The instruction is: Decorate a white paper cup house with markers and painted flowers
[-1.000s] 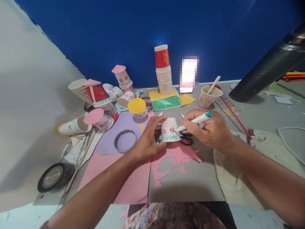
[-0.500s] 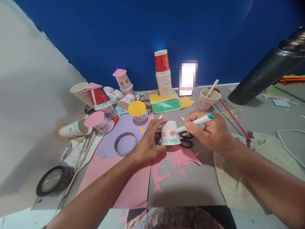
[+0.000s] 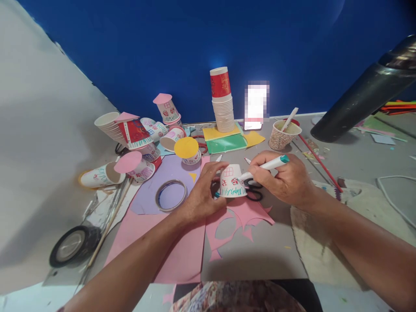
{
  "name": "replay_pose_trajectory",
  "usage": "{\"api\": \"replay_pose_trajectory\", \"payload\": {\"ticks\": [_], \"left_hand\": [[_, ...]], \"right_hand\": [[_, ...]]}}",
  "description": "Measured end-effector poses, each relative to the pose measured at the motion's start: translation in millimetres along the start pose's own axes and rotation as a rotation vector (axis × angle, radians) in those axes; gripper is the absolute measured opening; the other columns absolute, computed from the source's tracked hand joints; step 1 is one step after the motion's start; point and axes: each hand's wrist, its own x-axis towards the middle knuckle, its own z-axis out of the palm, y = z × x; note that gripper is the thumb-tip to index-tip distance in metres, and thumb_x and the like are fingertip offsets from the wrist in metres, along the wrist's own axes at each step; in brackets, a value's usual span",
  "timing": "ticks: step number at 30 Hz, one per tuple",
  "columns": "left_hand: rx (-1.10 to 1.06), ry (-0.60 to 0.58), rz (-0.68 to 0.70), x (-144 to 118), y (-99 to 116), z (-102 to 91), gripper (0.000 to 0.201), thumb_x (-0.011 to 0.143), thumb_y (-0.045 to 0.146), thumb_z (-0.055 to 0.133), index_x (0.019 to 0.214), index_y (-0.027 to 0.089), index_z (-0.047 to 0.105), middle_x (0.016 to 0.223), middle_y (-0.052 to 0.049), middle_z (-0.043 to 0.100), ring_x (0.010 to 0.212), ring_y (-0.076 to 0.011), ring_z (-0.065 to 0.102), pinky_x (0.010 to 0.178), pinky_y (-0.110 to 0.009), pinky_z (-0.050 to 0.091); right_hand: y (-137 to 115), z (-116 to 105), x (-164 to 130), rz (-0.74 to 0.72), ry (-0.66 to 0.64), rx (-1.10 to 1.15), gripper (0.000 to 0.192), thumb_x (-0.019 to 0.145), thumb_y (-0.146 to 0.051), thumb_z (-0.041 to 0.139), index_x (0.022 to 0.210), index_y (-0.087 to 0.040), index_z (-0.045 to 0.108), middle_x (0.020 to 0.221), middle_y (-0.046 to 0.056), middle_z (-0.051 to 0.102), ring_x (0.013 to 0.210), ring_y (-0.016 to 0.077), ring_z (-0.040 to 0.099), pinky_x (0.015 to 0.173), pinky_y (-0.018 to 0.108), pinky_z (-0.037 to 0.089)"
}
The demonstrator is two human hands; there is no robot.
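Paper cup (image 3: 231, 182), upturned, is what we are pinching with our left hand (image 3: 200, 195) while our right hand (image 3: 286, 180) is gripping a teal-capped marker (image 3: 264, 167), tip touching it.

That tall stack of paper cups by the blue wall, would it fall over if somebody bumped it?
Probably, yes. The stack of paper cups rises tall and narrow on a small base, so a sideways push would likely tip it. Being thin paper, the cups look light, so little would hold them down. It stands on loose coloured paper sheets, which might slide.
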Motion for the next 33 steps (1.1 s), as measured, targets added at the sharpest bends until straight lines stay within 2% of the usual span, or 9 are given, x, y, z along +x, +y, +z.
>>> {"api": "replay_pose_trajectory", "payload": {"ticks": [5,19,25,33], "left_hand": [[0.005,0.001,-0.006,-0.7,0.2,-0.4,0.074,0.073,0.006,0.072,0.141,0.029,0.055,0.146,-0.012,0.052,0.138,-0.0313,0.055,0.111,-0.050,0.055],[0.015,-0.001,0.024,-0.4,-0.8,-0.5,0.075,0.074,0.005,0.073,0.143,0.029,0.055,0.147,-0.012,0.052,0.138,-0.0296,0.056,0.112,-0.048,0.057],[0.036,-0.005,0.018,0.0,0.5,-0.9,0.075,0.074,0.005,0.074,0.143,0.029,0.054,0.146,-0.012,0.052,0.138,-0.0302,0.055,0.111,-0.047,0.057],[0.020,0.011,0.002,-0.3,4.5,-0.5,0.069,0.079,0.015,0.078,0.142,0.030,0.055,0.142,-0.012,0.052,0.136,-0.0308,0.055,0.110,-0.050,0.056]], "right_hand": [[-1.0,-1.4,-0.2,0.003,0.038,-0.032,0.022,0.095,-0.024,0.061,0.075,-0.021,0.069,0.066,-0.003,0.073,0.055,0.0100,0.059,0.055,0.022,0.043],[-1.7,-1.2,0.3,0.008,-0.024,-0.021,0.022,0.096,-0.025,0.061,0.077,-0.019,0.071,0.066,-0.001,0.074,0.056,0.0104,0.060,0.056,0.023,0.042],[-2.8,-0.8,0.2,0.005,-0.003,-0.036,0.022,0.096,-0.024,0.060,0.077,-0.020,0.070,0.068,-0.001,0.074,0.057,0.0109,0.060,0.057,0.024,0.044],[-4.6,-1.9,-0.1,0.037,0.031,-0.058,0.019,0.094,-0.023,0.062,0.077,-0.023,0.070,0.068,-0.001,0.074,0.056,0.0132,0.062,0.055,0.026,0.046]]}}
